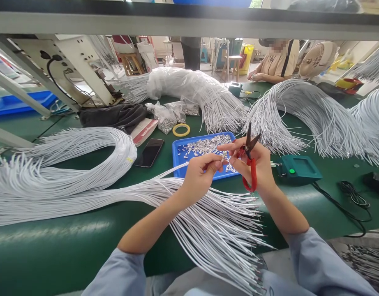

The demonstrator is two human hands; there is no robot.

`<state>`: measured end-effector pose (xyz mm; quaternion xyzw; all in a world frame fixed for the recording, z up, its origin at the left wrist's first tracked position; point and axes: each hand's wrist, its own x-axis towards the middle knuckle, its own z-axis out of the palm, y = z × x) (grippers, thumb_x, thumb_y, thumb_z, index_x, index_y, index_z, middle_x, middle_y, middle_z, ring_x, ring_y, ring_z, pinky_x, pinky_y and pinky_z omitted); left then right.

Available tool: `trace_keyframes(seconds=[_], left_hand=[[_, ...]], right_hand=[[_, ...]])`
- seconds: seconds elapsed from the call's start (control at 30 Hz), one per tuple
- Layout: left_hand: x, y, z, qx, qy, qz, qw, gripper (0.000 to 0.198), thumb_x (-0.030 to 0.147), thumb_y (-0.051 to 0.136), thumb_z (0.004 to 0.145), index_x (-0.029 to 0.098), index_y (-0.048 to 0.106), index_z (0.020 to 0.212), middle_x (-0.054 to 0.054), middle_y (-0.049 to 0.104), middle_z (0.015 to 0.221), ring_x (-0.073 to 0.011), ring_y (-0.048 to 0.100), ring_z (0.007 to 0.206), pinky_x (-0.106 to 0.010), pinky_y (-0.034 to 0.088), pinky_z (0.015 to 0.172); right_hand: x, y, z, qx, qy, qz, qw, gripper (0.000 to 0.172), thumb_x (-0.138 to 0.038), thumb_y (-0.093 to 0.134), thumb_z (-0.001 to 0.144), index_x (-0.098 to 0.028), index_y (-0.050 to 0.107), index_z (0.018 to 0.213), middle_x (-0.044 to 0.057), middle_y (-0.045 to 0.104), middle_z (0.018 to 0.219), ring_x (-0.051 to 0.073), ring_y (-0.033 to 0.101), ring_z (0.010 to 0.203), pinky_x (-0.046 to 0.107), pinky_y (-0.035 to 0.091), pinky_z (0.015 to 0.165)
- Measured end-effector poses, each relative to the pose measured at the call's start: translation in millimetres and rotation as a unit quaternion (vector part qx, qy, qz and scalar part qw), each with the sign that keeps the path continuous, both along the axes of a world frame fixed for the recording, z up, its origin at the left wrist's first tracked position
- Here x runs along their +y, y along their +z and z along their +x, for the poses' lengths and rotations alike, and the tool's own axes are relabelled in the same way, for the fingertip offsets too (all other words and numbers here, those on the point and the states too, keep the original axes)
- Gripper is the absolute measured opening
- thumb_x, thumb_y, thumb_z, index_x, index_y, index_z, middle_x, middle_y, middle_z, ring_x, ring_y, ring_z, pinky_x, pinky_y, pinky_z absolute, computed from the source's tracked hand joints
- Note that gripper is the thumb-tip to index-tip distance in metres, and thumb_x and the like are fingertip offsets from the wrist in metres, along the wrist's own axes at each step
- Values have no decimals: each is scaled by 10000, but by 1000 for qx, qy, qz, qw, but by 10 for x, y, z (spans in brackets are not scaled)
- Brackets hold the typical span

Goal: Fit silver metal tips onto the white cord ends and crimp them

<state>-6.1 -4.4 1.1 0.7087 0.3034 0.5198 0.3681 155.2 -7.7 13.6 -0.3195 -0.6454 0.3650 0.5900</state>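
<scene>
Two hands meet over the blue tray (176, 153) in the head view. The left hand (200, 174) has thumb and forefinger closed in a pinch on a small metal piece (224, 155); whether a cable end sits in it is too small to tell. The right hand (257, 164) keeps red-handled scissors (253, 174) in its grip, blades parted and pointing up, its fingertips close to the piece. Good work here probably means a steady pinch and blades kept clear of the fingers. White cables (220, 222) fan out below the forearms on the table (69, 255) and could snag. A green device (303, 169) stands just beyond the right wrist; a phone (150, 153) lies left of the tray.
</scene>
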Motion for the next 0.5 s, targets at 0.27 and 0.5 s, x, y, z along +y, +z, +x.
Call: trace_keyframes(seconds=[0.27,0.5], left_hand=[[-11,-8,12,3,-24,-6,1000,239,209,520,937,162,617,724,-3,631,625,-91,551,561,-194,419,501],[-39,-20,35,27,63,125,990,150,175,627,884,152,637,737,17,596,595,-62,491,503,-170,382,462]], right_hand=[[18,4,8,-1,-12,2,1000,160,-183,725,771,-236,598,851,-44,694,758,83,581,642,255,495,614],[-11,2,28,-20,-36,2,999,206,-188,745,745,-244,595,875,-49,674,745,91,597,656,262,505,625]])
